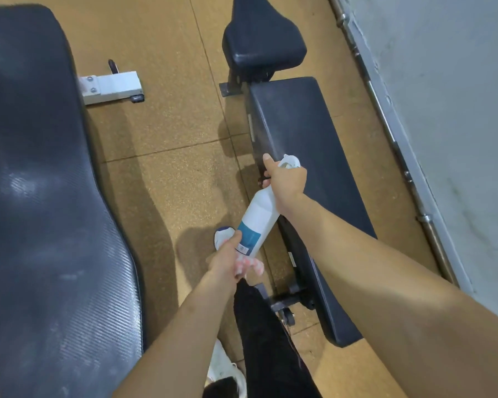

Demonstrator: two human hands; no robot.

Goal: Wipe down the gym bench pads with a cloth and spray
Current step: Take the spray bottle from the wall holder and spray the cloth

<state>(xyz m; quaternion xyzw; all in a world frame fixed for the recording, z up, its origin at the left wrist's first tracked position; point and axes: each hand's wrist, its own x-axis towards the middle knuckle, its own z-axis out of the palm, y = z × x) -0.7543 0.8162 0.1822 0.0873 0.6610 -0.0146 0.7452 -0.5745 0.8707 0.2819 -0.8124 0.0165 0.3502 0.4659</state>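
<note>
My right hand [286,182] grips the trigger head of a white spray bottle [258,222] with a blue label, the nozzle pointing at the long black bench pad [305,124] on the right. My left hand [227,259] holds the bottle's base, thumb on the label. Something pale pink and white [252,265] is bunched under its fingers; I cannot tell whether it is the cloth. A separate black seat pad [265,38] sits beyond the long pad. A faint haze hangs over the pad ahead of the nozzle.
A large black textured bench pad [41,196] fills the left side, with a white steel foot [110,87] sticking out. A barbell [385,119] lies along the grey wall on the right. Cork-brown floor [161,124] runs between the benches. My black-trousered leg [259,326] and white shoe [223,366] are below.
</note>
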